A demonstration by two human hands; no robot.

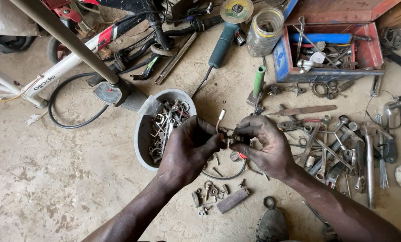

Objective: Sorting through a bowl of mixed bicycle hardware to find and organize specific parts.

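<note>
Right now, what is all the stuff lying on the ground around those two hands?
Small part: one, dark metal, pinched between both hands; a short white-capped cable pokes up from it.
Bucket: one, grey, full of metal bits, left of the hands.
Toolbox: one, red and blue, open, top right.
Angle grinder: one, green body, top centre.
Jar: one, clear, beside the toolbox.
Wrenches and loose tools: many, silver, spread at right.
Bolts and washers: a small pile, grey, below the hands.
Bicycle frame: one, white and red, top left.
Pump gauge: one, round, with black hose.
Left hand: one, greasy, centre.
Right hand: one, greasy, centre.
</note>
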